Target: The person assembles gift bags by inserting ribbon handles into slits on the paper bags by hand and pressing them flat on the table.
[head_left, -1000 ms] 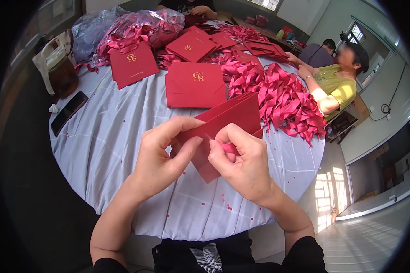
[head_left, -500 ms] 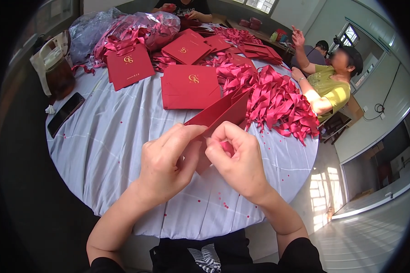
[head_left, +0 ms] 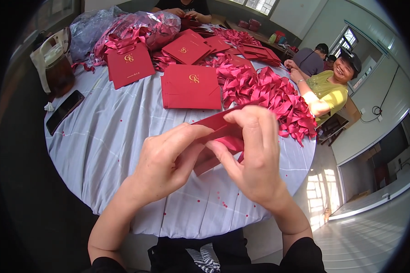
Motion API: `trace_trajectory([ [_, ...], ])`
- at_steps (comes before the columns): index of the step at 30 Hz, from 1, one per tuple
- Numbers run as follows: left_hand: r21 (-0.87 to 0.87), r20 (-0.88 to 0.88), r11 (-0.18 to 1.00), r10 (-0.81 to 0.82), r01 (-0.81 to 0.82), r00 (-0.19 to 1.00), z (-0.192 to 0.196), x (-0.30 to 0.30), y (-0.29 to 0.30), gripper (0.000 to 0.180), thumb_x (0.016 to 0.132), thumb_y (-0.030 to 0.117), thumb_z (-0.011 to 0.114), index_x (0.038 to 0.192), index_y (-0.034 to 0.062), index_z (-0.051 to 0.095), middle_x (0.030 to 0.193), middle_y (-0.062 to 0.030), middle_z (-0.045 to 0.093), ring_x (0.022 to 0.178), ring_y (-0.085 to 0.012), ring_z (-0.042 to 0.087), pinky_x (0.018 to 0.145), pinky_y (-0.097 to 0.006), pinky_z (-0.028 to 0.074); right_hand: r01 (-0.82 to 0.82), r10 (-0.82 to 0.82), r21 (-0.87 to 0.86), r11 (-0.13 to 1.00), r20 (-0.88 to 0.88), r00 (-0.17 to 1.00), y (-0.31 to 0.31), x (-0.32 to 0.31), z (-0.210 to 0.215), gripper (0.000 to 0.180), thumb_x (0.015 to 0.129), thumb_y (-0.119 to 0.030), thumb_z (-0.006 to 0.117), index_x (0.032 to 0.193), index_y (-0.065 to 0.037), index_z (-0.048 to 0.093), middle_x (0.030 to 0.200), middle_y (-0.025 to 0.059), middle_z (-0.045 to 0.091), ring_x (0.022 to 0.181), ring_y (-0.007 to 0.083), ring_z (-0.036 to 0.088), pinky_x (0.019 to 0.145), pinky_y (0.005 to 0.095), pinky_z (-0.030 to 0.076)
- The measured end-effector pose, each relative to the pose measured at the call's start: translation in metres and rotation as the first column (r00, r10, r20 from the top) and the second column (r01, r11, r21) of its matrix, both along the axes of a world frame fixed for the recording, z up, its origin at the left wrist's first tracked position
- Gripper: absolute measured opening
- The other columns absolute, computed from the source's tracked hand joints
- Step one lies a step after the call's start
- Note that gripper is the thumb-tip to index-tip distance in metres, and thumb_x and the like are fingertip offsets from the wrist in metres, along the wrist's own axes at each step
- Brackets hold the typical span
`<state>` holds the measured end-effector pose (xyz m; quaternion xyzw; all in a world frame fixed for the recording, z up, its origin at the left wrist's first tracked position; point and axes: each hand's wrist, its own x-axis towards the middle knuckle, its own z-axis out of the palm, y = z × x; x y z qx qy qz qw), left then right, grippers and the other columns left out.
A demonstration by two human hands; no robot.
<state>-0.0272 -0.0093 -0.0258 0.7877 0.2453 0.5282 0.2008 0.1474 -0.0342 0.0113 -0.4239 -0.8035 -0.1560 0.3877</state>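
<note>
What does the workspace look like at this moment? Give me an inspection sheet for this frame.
Surface: round table under a pale lilac cloth, dotted with small red specks.
Job's things: folded red paper card held above the table by left hand and right hand.
Clutter: stack of red cards with gold emblem; heap of pink-red ribbon bows; clear plastic bag of ribbons; black phone; jar of dark liquid.
Fingers: both hands pinch the card.
Cables: black wall cable at far right.
Surroundings: a seated person in a yellow top; others behind; windows.
</note>
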Motion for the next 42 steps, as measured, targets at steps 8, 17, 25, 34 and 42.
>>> trace_trajectory([
  [8,0.182,-0.064,0.983,-0.012,0.024,0.998,0.001,0.003,-0.005,0.035,0.076,-0.013,0.064,0.105,-0.0027,0.047,0.092,-0.0113,0.061,0.064,-0.0164,0.062,0.046,-0.025,0.046,-0.201,0.331,-0.559,0.804,0.141,0.933,0.009,0.019,0.048,0.02,0.085,-0.018,0.06,0.083,0.001,0.064,0.08,0.0126,0.054,0.081,0.0297,0.052,0.075,0.0394,0.042],
  [17,0.202,-0.115,0.977,0.089,-0.065,0.989,0.003,0.009,-0.008,0.021,0.078,-0.004,0.063,0.096,0.0032,0.054,0.07,-0.0083,0.061,0.056,-0.0254,0.058,0.052,-0.034,0.044,-0.172,0.298,-0.901,0.398,-0.05,0.953,0.036,0.022,0.062,0.024,0.09,-0.016,0.056,0.089,0.006,0.064,0.078,0.0077,0.063,0.074,0.0121,0.058,0.068,0.0291,0.048],
  [25,0.122,-0.146,0.991,0.078,-0.06,0.986,0.011,0.01,-0.013,0.026,0.075,0.0,0.068,0.097,0.0035,0.054,0.071,-0.0064,0.062,0.056,-0.0238,0.059,0.052,-0.033,0.044,-0.246,0.199,-0.862,0.443,-0.173,0.965,0.036,0.023,0.051,0.02,0.076,-0.013,0.059,0.079,0.004,0.068,0.069,0.0147,0.066,0.066,0.0186,0.065,0.065,0.0329,0.051],
  [34,0.161,-0.146,0.986,0.06,-0.036,0.987,0.009,0.021,-0.017,0.022,0.072,0.001,0.072,0.087,0.005,0.056,0.07,-0.0042,0.061,0.05,-0.018,0.055,0.05,-0.03,0.042,-0.448,0.115,-0.666,0.597,-0.481,0.869,0.044,0.019,0.049,0.017,0.076,-0.013,0.062,0.073,0.004,0.066,0.063,0.0064,0.063,0.062,0.0075,0.056,0.059,0.0258,0.046],
  [42,0.132,-0.116,0.99,0.059,-0.044,0.992,0.008,0.02,-0.017,0.025,0.069,-0.005,0.071,0.086,0.0031,0.055,0.07,-0.0048,0.061,0.05,-0.0157,0.055,0.049,-0.028,0.042,-0.573,0.13,-0.579,0.58,-0.628,0.767,0.067,0.005,0.054,0.018,0.085,-0.013,0.06,0.081,0.003,0.067,0.079,0.0035,0.065,0.078,0.0078,0.058,0.073,0.0239,0.046],
])
